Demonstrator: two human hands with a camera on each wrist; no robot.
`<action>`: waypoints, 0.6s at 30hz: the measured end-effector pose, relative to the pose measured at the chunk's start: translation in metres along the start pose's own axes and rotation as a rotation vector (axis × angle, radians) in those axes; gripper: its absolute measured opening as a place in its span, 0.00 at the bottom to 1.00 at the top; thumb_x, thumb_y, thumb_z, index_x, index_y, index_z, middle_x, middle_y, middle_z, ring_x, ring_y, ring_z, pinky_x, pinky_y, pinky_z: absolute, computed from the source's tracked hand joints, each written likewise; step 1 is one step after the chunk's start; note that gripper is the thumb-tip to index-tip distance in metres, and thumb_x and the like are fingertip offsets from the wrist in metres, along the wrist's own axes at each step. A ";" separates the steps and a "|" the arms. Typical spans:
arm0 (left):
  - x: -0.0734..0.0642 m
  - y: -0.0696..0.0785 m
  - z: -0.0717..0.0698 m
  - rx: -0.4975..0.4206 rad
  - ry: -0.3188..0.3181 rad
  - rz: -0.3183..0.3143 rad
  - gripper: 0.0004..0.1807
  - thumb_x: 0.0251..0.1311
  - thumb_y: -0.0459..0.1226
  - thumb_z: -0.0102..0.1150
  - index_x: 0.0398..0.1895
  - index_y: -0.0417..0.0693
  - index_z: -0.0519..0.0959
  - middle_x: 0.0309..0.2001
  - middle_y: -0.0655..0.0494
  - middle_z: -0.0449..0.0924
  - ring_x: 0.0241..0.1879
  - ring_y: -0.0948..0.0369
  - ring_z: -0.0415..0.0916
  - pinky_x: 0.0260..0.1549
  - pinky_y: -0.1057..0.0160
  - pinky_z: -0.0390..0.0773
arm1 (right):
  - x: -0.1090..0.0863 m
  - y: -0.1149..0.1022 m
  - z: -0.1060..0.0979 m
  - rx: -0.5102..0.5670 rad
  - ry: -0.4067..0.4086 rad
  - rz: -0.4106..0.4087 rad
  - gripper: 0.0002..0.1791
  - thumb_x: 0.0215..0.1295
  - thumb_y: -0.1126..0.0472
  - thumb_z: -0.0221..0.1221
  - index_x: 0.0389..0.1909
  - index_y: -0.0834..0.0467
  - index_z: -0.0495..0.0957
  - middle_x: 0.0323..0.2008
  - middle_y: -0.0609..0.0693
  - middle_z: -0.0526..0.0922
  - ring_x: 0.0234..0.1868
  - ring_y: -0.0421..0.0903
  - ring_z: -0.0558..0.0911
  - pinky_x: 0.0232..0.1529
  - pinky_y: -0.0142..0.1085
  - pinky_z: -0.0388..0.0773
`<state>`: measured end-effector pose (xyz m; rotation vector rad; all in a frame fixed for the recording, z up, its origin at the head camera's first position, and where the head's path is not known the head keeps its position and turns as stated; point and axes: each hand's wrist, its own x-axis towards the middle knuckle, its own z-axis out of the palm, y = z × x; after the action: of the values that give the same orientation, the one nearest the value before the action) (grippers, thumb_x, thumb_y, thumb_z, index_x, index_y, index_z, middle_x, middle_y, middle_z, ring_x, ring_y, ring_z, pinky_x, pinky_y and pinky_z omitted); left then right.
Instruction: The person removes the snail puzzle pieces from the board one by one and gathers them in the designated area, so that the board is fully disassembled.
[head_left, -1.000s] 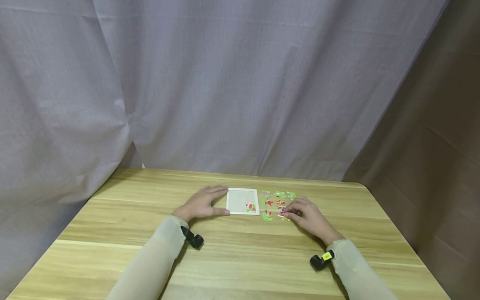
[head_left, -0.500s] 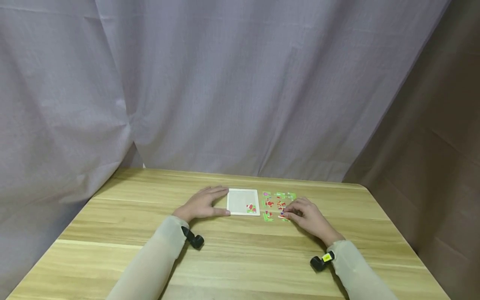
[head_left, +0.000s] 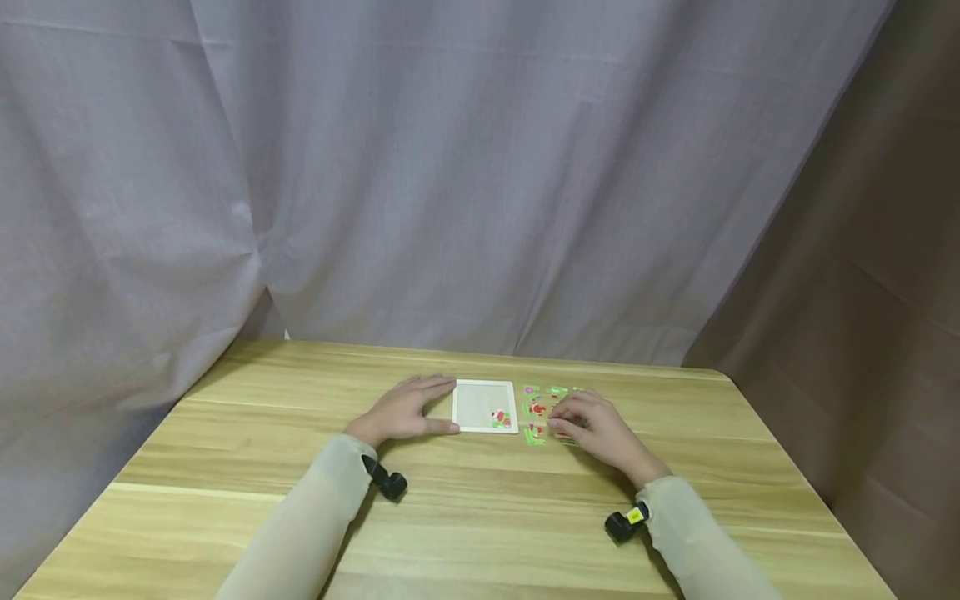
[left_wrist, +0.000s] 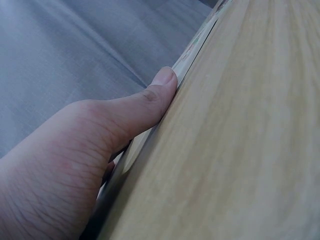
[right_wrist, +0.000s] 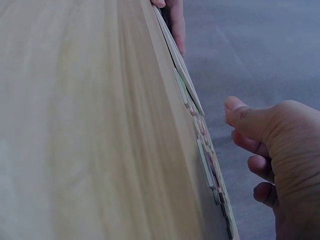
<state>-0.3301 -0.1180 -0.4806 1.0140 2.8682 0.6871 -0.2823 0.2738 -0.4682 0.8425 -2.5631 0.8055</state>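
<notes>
A shallow white puzzle tray (head_left: 515, 408) lies on the table with one red, white and green jigsaw piece (head_left: 501, 419) in its near right corner. My left hand (head_left: 405, 412) rests at the tray's left side, its fingertips at the far left corner and thumb at the near left corner. Loose jigsaw pieces (head_left: 535, 434) lie just right of the tray, in green, red and white. Over the right-hand ones hovers my right hand (head_left: 592, 429), fingers loosely bent. In the right wrist view its thumb (right_wrist: 235, 103) and fingers stand apart from the pieces, with no piece visible between them.
The wooden table (head_left: 450, 517) runs back to a grey curtain (head_left: 420, 183) at its far edge. A brown curtain (head_left: 847, 333) hangs at the right. A small black camera (head_left: 390, 483) is strapped to the left wrist, another black camera (head_left: 622, 527) to the right.
My right hand has left the near right jigsaw piece, rising and shifting left over the loose pieces. The left hand and the tray have stayed in place.
</notes>
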 end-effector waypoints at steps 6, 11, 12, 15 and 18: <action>-0.001 -0.001 -0.001 -0.006 0.003 0.003 0.53 0.70 0.65 0.67 0.89 0.46 0.66 0.89 0.46 0.63 0.89 0.44 0.59 0.92 0.36 0.49 | 0.000 -0.005 0.001 0.008 -0.008 0.022 0.05 0.72 0.62 0.76 0.42 0.47 0.93 0.39 0.36 0.89 0.44 0.41 0.80 0.45 0.35 0.81; -0.002 -0.001 -0.001 0.004 -0.005 -0.002 0.53 0.70 0.65 0.67 0.89 0.47 0.65 0.89 0.46 0.63 0.89 0.44 0.59 0.92 0.36 0.48 | 0.001 -0.006 0.001 0.021 -0.025 0.028 0.03 0.74 0.57 0.75 0.42 0.52 0.93 0.40 0.37 0.89 0.43 0.38 0.78 0.44 0.34 0.81; -0.002 -0.001 -0.001 0.008 -0.005 0.000 0.53 0.70 0.65 0.67 0.89 0.47 0.65 0.89 0.46 0.63 0.89 0.44 0.59 0.92 0.36 0.49 | 0.001 -0.006 0.001 0.023 -0.025 0.024 0.03 0.74 0.57 0.75 0.42 0.52 0.93 0.41 0.37 0.90 0.43 0.38 0.78 0.44 0.34 0.81; -0.002 0.000 -0.001 0.011 -0.002 0.008 0.52 0.72 0.65 0.67 0.89 0.46 0.65 0.89 0.46 0.63 0.89 0.44 0.60 0.91 0.36 0.49 | 0.002 -0.006 0.001 0.021 -0.017 0.010 0.01 0.73 0.60 0.75 0.42 0.51 0.93 0.42 0.39 0.90 0.44 0.38 0.79 0.46 0.34 0.83; -0.002 0.000 -0.001 0.009 0.004 0.017 0.51 0.72 0.64 0.67 0.88 0.45 0.66 0.89 0.45 0.63 0.89 0.44 0.60 0.91 0.35 0.50 | 0.005 -0.006 0.003 0.015 0.005 -0.024 0.03 0.72 0.62 0.76 0.41 0.51 0.93 0.42 0.41 0.91 0.44 0.40 0.81 0.46 0.36 0.86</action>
<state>-0.3287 -0.1190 -0.4797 1.0398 2.8725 0.6788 -0.2828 0.2655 -0.4658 0.8725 -2.5410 0.8194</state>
